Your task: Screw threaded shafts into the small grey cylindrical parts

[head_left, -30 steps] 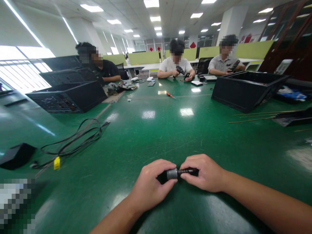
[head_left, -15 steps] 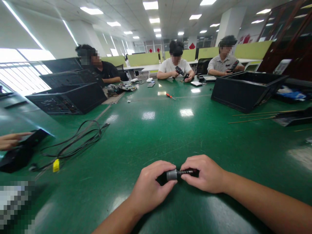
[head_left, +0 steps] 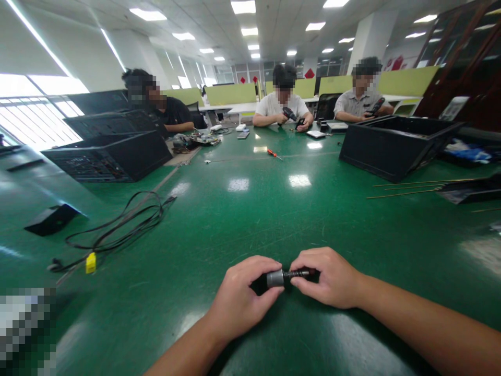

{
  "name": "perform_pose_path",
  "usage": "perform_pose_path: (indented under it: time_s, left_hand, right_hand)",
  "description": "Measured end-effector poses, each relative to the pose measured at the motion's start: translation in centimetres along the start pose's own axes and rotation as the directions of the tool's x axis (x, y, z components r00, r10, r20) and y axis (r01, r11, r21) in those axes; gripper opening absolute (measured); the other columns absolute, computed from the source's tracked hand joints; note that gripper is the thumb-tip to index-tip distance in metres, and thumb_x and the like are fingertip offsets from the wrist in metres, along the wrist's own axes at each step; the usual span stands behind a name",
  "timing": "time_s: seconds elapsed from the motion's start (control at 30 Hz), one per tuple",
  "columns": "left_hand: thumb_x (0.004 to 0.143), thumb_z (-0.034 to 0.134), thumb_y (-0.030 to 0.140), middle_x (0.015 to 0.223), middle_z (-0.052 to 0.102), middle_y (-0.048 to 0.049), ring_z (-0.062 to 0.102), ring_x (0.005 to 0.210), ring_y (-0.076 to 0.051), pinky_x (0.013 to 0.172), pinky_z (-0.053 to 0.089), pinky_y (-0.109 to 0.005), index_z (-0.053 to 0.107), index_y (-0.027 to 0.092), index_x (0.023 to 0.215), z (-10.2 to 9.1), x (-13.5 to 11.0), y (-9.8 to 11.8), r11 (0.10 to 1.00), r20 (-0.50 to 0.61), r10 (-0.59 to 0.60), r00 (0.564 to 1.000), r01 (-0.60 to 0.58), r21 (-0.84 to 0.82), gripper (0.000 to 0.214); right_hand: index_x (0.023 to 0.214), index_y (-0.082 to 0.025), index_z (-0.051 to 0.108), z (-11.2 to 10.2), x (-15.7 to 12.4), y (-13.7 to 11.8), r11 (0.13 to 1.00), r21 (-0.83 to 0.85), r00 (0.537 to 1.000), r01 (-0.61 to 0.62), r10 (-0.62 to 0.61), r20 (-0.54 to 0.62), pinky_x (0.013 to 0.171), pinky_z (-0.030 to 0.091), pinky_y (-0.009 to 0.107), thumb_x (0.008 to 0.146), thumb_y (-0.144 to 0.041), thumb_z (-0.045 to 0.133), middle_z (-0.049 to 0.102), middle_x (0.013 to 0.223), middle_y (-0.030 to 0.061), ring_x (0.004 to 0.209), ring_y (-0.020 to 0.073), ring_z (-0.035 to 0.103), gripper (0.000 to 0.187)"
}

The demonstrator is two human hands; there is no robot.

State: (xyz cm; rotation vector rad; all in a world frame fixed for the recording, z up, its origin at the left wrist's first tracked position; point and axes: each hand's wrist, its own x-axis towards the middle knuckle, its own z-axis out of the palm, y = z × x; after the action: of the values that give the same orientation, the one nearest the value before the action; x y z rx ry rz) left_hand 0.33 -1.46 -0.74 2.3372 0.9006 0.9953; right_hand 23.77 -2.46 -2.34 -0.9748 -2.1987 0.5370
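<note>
Between the fingertips and thumb of my left hand [head_left: 246, 292] is a short grey cylinder [head_left: 275, 278], held on its side just above the green table. A thin dark shaft [head_left: 299, 273], ringed like a spring or a thread, points right out of the cylinder. My right hand [head_left: 331, 279] pinches this shaft between thumb and index finger, close to the cylinder. The far end of the shaft lies in the shade of my right palm. Whether the shaft and the cylinder are one piece, I cannot tell.
A coiled black cable [head_left: 129, 224] with a yellow tag [head_left: 91, 262] lies left, near a black block [head_left: 51, 219]. Black cases [head_left: 113, 156] stand left, another case [head_left: 395, 146] right. An orange screwdriver [head_left: 273, 153] lies farther off. Three people sit opposite; two hold power drills.
Another person's hand at the left edge has gone from view, along with a dark thing near it; a black block stays there. My own hands have hardly moved.
</note>
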Motion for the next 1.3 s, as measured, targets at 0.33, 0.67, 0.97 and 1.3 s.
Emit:
perform_pose_path:
  time_s: [0.33,0.67,0.97,1.3]
  left_hand:
    - [0.076,0.075,0.013,0.098,0.075,-0.004,0.072,0.088,-0.018,0.082,0.059,-0.029,0.07,0.022,0.103,-0.08,0.03,-0.03,1.0,-0.005,0.0,1.0,0.0,-0.009,0.029]
    - [0.074,0.075,0.011,0.098,0.075,-0.003,0.071,0.088,-0.017,0.083,0.058,-0.028,0.07,0.022,0.103,-0.08,0.05,-0.1,1.0,-0.006,0.013,1.0,-0.013,-0.01,0.032]
    - [0.074,0.076,0.011,0.099,0.075,-0.003,0.071,0.089,-0.017,0.084,0.058,-0.028,0.07,0.022,0.104,-0.19,-0.09,-0.07,1.0,-0.005,0.003,1.0,-0.003,-0.013,0.033]
    - [0.075,0.076,0.011,0.099,0.075,-0.0017,0.071,0.09,-0.016,0.085,0.056,-0.026,0.07,0.022,0.105,-0.23,0.04,-0.25,1.0,-0.009,0.008,1.0,-0.008,-0.008,0.033]
  right_hand:
    - [0.092,-0.018,0.069,-0.13,0.12,-0.24,1.0,0.004,1.0,0.003,-0.003,-0.02,0.064,0.043,0.025,0.087,-0.025,0.064,0.068,0.076,0.0013,0.066,0.0141,0.06,0.009]
    - [0.092,-0.019,0.068,-0.07,0.07,-0.08,1.0,-0.012,1.0,0.009,-0.009,-0.02,0.063,0.044,0.025,0.088,-0.026,0.063,0.069,0.076,0.0017,0.065,0.0146,0.06,0.01]
    - [0.092,-0.019,0.068,-0.16,0.02,-0.08,1.0,0.0,1.0,-0.018,0.018,-0.007,0.064,0.042,0.025,0.087,-0.025,0.064,0.067,0.076,0.001,0.066,0.0143,0.059,0.009]
    - [0.091,-0.019,0.067,-0.12,-0.02,0.0,1.0,0.009,1.0,-0.025,0.025,-0.013,0.064,0.04,0.025,0.086,-0.024,0.065,0.065,0.073,-0.0004,0.065,0.0133,0.057,0.007]
